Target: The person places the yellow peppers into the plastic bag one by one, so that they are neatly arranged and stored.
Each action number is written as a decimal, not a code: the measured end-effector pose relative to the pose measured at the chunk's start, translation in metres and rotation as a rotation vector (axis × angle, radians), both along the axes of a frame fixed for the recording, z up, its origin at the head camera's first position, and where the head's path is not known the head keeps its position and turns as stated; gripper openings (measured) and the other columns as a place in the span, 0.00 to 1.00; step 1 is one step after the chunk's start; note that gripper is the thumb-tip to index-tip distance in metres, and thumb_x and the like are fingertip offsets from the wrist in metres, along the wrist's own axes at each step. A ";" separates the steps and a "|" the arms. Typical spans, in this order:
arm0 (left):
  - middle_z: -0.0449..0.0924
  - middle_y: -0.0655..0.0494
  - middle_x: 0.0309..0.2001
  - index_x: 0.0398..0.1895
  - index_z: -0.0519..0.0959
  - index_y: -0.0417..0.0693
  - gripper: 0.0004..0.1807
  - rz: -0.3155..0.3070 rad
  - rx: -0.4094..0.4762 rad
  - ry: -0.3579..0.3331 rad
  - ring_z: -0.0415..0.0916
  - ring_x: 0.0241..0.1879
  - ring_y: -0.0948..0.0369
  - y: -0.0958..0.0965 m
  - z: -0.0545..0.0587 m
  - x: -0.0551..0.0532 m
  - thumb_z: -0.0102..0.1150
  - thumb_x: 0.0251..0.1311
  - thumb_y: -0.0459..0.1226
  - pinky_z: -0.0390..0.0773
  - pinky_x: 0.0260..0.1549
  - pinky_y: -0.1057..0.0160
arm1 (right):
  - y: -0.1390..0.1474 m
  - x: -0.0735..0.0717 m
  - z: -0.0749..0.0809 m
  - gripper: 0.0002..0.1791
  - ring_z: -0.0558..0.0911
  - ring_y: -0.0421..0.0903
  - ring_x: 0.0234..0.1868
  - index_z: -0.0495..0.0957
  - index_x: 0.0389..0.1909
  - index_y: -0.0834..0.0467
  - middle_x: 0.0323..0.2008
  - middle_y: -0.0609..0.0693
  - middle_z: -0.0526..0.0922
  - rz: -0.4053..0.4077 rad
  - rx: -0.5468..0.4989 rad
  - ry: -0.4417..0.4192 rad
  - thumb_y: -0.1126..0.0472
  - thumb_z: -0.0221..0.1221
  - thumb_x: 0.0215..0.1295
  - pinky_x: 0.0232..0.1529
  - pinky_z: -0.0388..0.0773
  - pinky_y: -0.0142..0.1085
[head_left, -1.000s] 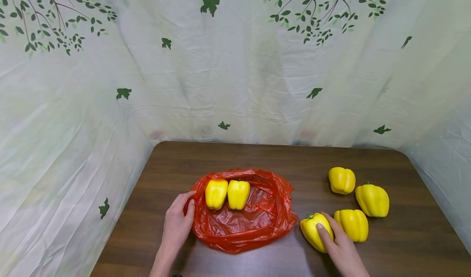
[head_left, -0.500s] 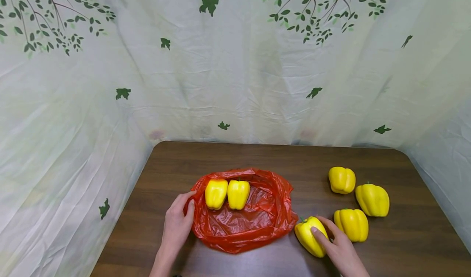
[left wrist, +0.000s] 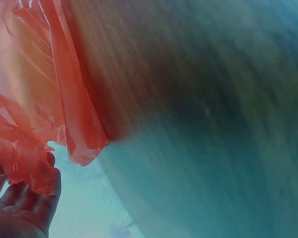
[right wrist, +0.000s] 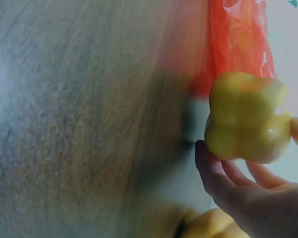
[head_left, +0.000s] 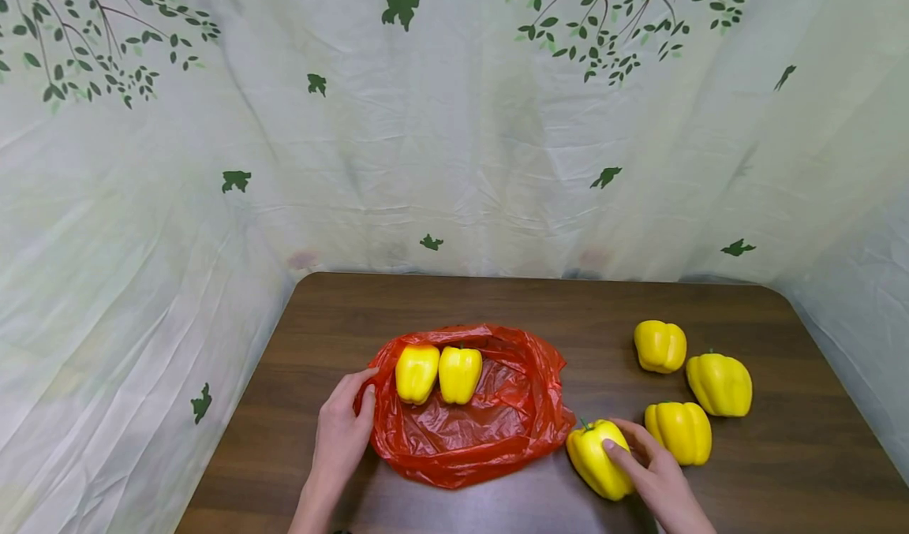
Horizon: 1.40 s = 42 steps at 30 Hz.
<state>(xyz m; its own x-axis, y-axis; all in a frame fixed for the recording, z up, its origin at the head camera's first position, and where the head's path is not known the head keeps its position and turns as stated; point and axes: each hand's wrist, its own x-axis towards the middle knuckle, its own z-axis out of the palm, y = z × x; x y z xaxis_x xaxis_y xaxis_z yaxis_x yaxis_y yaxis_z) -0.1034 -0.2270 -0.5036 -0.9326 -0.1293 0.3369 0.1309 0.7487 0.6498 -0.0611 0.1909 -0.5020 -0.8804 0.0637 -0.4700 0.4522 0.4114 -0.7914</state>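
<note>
Gripping a glossy yellow bell pepper (head_left: 599, 464) in the right hand (head_left: 656, 471), held it just beside a crinkled red plastic bag (head_left: 465, 468); pinched the bag's left rim with the left hand (head_left: 343, 425). Risked collapsing the slack rim through too low a carry.

Yellow bell peppers (head_left: 595, 464): six. Red plastic bag (head_left: 465, 468): one. Bare hands (head_left: 339, 430): two. Brown table (head_left: 554, 305): one.

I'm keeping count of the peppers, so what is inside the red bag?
Two yellow peppers sit side by side in the red bag, toward its left end. What lies beneath them or under its crumpled folds is covered.
</note>
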 end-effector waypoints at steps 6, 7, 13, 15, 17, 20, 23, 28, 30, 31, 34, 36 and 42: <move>0.80 0.55 0.48 0.54 0.79 0.48 0.15 -0.001 0.009 -0.007 0.80 0.46 0.58 0.000 0.001 0.001 0.59 0.65 0.29 0.81 0.46 0.55 | 0.000 0.000 0.005 0.46 0.74 0.58 0.57 0.63 0.68 0.61 0.63 0.66 0.70 -0.032 -0.055 -0.001 0.31 0.57 0.61 0.54 0.76 0.52; 0.79 0.55 0.48 0.54 0.79 0.48 0.15 0.000 0.010 -0.008 0.80 0.46 0.58 0.000 0.001 0.001 0.59 0.65 0.29 0.81 0.46 0.55 | 0.000 0.000 0.006 0.46 0.73 0.58 0.58 0.63 0.69 0.61 0.64 0.66 0.69 -0.040 -0.062 0.001 0.31 0.57 0.61 0.55 0.76 0.52; 0.79 0.56 0.49 0.54 0.79 0.49 0.15 -0.005 0.011 -0.010 0.80 0.46 0.59 0.000 0.000 0.001 0.59 0.65 0.29 0.82 0.46 0.56 | 0.000 0.004 0.012 0.44 0.72 0.57 0.60 0.60 0.70 0.61 0.67 0.66 0.66 -0.092 -0.145 0.045 0.36 0.58 0.65 0.58 0.75 0.51; 0.79 0.56 0.48 0.54 0.79 0.49 0.15 -0.007 0.012 -0.008 0.80 0.46 0.59 0.000 0.000 0.002 0.59 0.65 0.29 0.82 0.46 0.56 | 0.000 0.004 0.014 0.44 0.72 0.56 0.60 0.59 0.71 0.61 0.68 0.67 0.65 -0.107 -0.179 0.048 0.37 0.57 0.65 0.57 0.76 0.50; 0.79 0.56 0.48 0.54 0.79 0.49 0.15 -0.005 0.010 -0.007 0.80 0.46 0.59 -0.001 0.000 0.001 0.59 0.65 0.29 0.82 0.46 0.56 | 0.001 0.005 0.017 0.42 0.71 0.56 0.60 0.59 0.71 0.60 0.68 0.66 0.64 -0.127 -0.214 0.047 0.38 0.57 0.66 0.55 0.77 0.47; 0.79 0.56 0.48 0.54 0.79 0.49 0.15 -0.003 0.011 -0.011 0.80 0.46 0.59 -0.001 0.001 0.001 0.59 0.65 0.29 0.82 0.45 0.56 | 0.000 0.006 0.020 0.39 0.71 0.53 0.58 0.59 0.71 0.58 0.68 0.64 0.64 -0.149 -0.262 0.063 0.41 0.57 0.69 0.52 0.78 0.41; 0.79 0.56 0.48 0.54 0.79 0.50 0.15 -0.002 0.013 -0.012 0.80 0.46 0.59 -0.001 0.001 0.001 0.59 0.65 0.30 0.82 0.45 0.57 | -0.002 0.006 0.024 0.34 0.72 0.51 0.57 0.60 0.70 0.57 0.68 0.61 0.65 -0.167 -0.301 0.090 0.45 0.56 0.71 0.51 0.77 0.35; 0.79 0.57 0.48 0.54 0.79 0.50 0.15 -0.007 0.014 -0.012 0.79 0.46 0.59 -0.001 0.001 0.002 0.59 0.65 0.30 0.82 0.45 0.57 | -0.007 0.006 0.028 0.35 0.73 0.50 0.57 0.61 0.69 0.56 0.68 0.61 0.66 -0.185 -0.317 0.100 0.43 0.58 0.69 0.51 0.78 0.35; 0.79 0.56 0.49 0.54 0.78 0.49 0.15 -0.009 0.013 -0.014 0.79 0.46 0.59 -0.001 0.001 0.002 0.59 0.65 0.30 0.82 0.45 0.56 | -0.009 0.005 0.030 0.35 0.72 0.52 0.57 0.61 0.69 0.55 0.67 0.61 0.66 -0.192 -0.318 0.101 0.42 0.58 0.68 0.50 0.78 0.35; 0.79 0.56 0.49 0.54 0.79 0.49 0.15 -0.008 0.013 -0.014 0.79 0.46 0.59 -0.001 0.000 0.001 0.59 0.65 0.30 0.82 0.45 0.56 | -0.011 0.005 0.030 0.35 0.72 0.52 0.57 0.61 0.69 0.55 0.67 0.61 0.67 -0.195 -0.319 0.103 0.43 0.58 0.68 0.50 0.78 0.36; 0.79 0.56 0.49 0.54 0.78 0.49 0.15 -0.008 0.011 -0.016 0.79 0.47 0.58 -0.001 0.000 0.002 0.59 0.65 0.30 0.82 0.46 0.56 | -0.014 0.004 0.033 0.34 0.72 0.52 0.57 0.62 0.68 0.54 0.67 0.61 0.67 -0.205 -0.328 0.112 0.44 0.59 0.68 0.50 0.78 0.36; 0.79 0.56 0.49 0.54 0.79 0.49 0.15 -0.006 0.012 -0.018 0.79 0.47 0.58 -0.001 0.000 0.002 0.59 0.65 0.30 0.82 0.46 0.56 | -0.016 0.004 0.034 0.34 0.73 0.52 0.57 0.62 0.68 0.54 0.67 0.61 0.67 -0.207 -0.331 0.116 0.44 0.60 0.68 0.50 0.78 0.36; 0.79 0.55 0.49 0.54 0.79 0.49 0.15 -0.004 0.014 -0.014 0.80 0.47 0.58 -0.002 0.000 0.003 0.58 0.66 0.30 0.81 0.46 0.55 | -0.022 0.001 0.037 0.34 0.74 0.53 0.56 0.62 0.67 0.55 0.66 0.60 0.68 -0.200 -0.340 0.131 0.45 0.61 0.67 0.51 0.78 0.37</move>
<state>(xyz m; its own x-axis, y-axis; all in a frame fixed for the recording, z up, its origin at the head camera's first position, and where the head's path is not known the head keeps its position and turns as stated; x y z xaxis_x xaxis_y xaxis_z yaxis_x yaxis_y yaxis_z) -0.1005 -0.2286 -0.5039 -0.9377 -0.1305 0.3221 0.1245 0.7392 0.6618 -0.0597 0.1694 -0.4648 -0.9201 0.1002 -0.3787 0.3834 0.0313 -0.9231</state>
